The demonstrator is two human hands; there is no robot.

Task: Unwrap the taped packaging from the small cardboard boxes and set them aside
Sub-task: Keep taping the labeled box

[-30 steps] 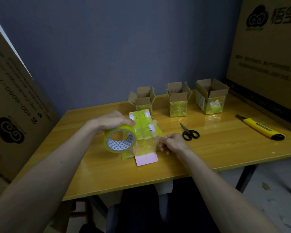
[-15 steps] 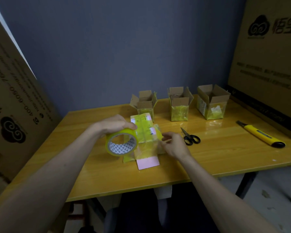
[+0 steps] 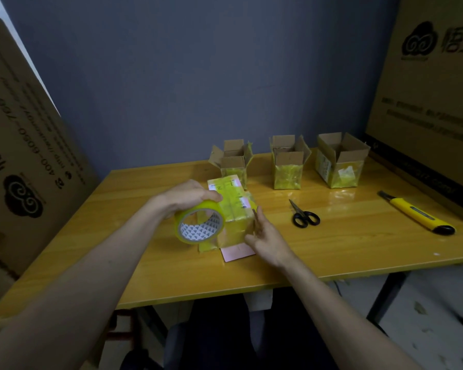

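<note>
Two big cartons lean at the sides, one left, one right, flanking a yellow wooden table. Three small open boxes stand in a row at its back: left, middle, right, all wrapped low in yellow tape. A taped box sits near the table's middle, on a pink sheet. The left hand grips a tape roll from above, held against the box's left side. The right hand presses straight fingers flat on the box's right face. A yellow knife lies far right; scissors lie between it and the box
</note>
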